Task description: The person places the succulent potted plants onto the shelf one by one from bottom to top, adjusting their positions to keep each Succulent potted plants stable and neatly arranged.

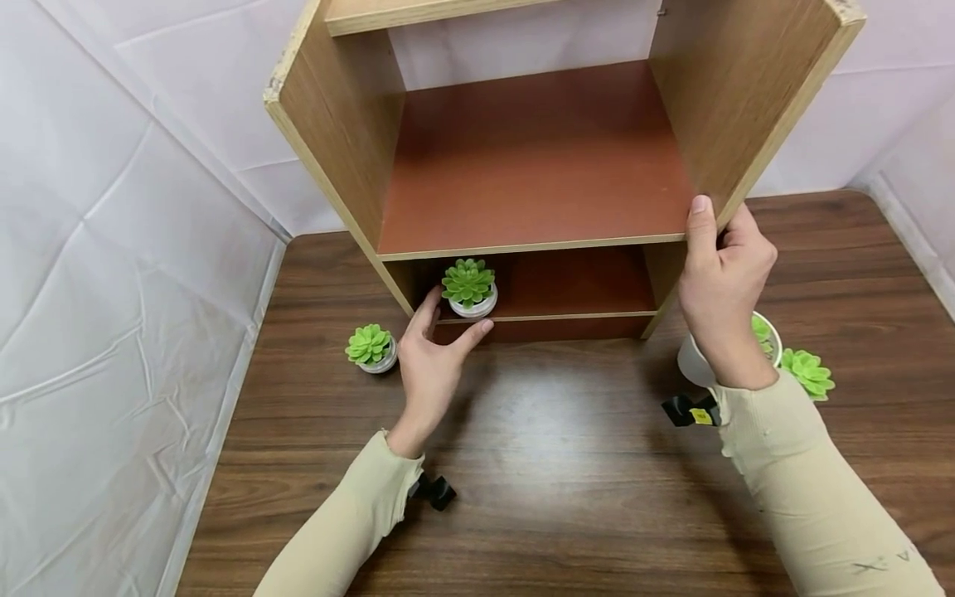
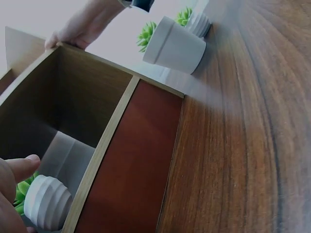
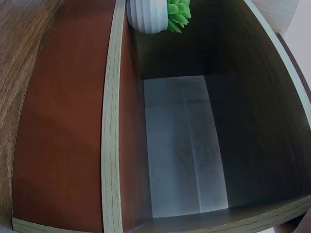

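Note:
A small green succulent in a white ribbed pot (image 1: 473,303) stands at the left front of the shelf unit's lowest compartment. Around it, with thumb and fingers spread, is my left hand (image 1: 433,361); the left wrist view shows the thumb apart from the white pot (image 2: 47,203). My right hand (image 1: 725,282) grips the right side panel of the wooden shelf unit (image 1: 753,99), thumb on the inner side and fingers outside. The right wrist view shows the pot (image 3: 148,15) at the compartment's far end.
A second potted succulent (image 1: 370,348) sits on the table (image 1: 537,464) left of the unit. Right of it, partly behind my right wrist, stand a white pot (image 1: 695,362) with greenery and another green succulent (image 1: 807,375). White sheeting (image 1: 134,249) hangs along the left.

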`<action>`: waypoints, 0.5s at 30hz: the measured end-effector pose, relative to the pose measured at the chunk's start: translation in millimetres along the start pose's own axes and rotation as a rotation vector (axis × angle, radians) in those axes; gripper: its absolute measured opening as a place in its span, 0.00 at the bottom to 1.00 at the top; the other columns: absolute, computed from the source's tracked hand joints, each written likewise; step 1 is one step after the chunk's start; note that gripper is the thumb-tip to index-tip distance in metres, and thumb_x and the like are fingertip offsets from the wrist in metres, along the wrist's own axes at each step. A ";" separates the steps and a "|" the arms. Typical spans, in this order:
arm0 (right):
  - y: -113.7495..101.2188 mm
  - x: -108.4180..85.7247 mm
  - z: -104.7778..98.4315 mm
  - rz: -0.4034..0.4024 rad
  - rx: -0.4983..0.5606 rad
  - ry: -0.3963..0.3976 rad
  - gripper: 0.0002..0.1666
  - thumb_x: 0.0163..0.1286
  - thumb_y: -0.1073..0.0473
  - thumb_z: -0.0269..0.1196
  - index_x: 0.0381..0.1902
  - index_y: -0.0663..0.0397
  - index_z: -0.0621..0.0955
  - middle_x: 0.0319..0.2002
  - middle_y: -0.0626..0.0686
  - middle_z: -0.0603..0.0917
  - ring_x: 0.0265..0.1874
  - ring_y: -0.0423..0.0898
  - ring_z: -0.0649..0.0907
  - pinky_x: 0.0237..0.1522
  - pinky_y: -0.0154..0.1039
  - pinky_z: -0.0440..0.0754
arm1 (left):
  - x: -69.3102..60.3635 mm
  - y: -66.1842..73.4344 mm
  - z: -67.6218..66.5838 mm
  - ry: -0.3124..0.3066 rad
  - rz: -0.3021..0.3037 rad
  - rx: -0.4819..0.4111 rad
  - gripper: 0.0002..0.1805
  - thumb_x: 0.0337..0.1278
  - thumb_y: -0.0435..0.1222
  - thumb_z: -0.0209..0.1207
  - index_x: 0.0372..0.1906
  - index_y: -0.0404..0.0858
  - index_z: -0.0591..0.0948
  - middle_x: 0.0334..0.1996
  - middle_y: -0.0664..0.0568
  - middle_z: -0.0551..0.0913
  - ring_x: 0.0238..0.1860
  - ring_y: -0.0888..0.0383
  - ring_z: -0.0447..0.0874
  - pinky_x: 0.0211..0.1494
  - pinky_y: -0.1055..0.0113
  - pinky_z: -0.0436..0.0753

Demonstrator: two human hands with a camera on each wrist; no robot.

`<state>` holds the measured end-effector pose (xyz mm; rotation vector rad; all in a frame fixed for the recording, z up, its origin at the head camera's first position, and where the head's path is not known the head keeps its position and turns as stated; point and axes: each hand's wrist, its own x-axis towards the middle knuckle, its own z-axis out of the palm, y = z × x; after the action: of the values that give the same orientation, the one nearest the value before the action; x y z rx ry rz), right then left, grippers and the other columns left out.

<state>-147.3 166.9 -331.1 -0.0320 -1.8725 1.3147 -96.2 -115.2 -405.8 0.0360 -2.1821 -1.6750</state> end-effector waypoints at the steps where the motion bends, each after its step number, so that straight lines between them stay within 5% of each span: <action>1: 0.0 0.4 0.1 0.003 0.003 0.000 0.16 0.73 0.54 0.59 0.37 0.62 0.86 0.28 0.48 0.85 0.29 0.36 0.81 0.30 0.29 0.70 | -1.8 4.8 -0.4 0.001 0.001 -0.012 0.42 0.44 0.42 0.77 0.67 0.37 0.73 0.63 0.48 0.74 0.64 0.56 0.71 0.64 0.65 0.68; 7: -0.9 1.6 -0.7 0.014 0.009 0.002 0.16 0.73 0.55 0.59 0.38 0.62 0.86 0.30 0.50 0.86 0.31 0.37 0.82 0.33 0.29 0.72 | -9.2 11.1 -1.6 0.012 -0.008 -0.030 0.40 0.43 0.38 0.77 0.65 0.34 0.75 0.61 0.46 0.76 0.61 0.50 0.74 0.63 0.58 0.71; 9: 1.0 2.0 -1.1 0.003 0.011 -0.009 0.16 0.74 0.55 0.58 0.39 0.63 0.86 0.32 0.52 0.86 0.32 0.37 0.83 0.34 0.29 0.73 | -10.0 0.9 -2.0 0.021 -0.017 -0.031 0.41 0.42 0.42 0.78 0.65 0.39 0.76 0.62 0.51 0.76 0.60 0.53 0.75 0.61 0.57 0.72; 15: 2.2 2.3 -1.6 -0.038 0.017 -0.029 0.17 0.74 0.56 0.57 0.41 0.67 0.85 0.33 0.56 0.87 0.33 0.37 0.83 0.34 0.28 0.74 | -13.4 1.0 -9.5 0.044 -0.012 -0.055 0.39 0.44 0.42 0.77 0.65 0.38 0.76 0.62 0.52 0.76 0.61 0.49 0.74 0.62 0.55 0.71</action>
<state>-148.7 170.2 -331.4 0.0318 -1.8773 1.3119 -80.5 -120.3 -406.7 0.0700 -2.1069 -1.7237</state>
